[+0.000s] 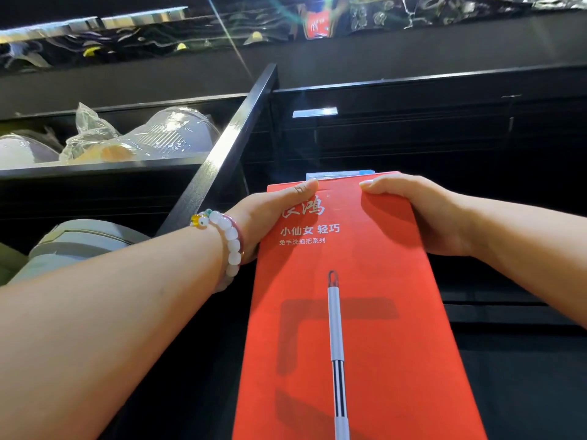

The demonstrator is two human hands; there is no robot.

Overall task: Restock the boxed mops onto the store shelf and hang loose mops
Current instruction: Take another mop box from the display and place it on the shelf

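the red box (355, 312) looks like matt printed cardboard, smooth, with a steel-grey mop handle pictured on it. the shelf (95, 168) and its slanted post (222, 154) are black painted metal with a soft sheen. crinkled clear plastic wrap (127, 138), glossy, covers pale domed goods. a bracelet (228, 239) of smooth, milky polished beads circles one wrist.

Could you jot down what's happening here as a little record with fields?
Held item: red mop box, a mop handle printed on its face
Left hand: grips the box's left edge near the top, thumb on the front
Right hand: grips the right edge, thumb on the front
Left wrist: bead bracelet
Setting: dark store shelf ahead
Nearby: plastic-wrapped goods on the upper left shelf
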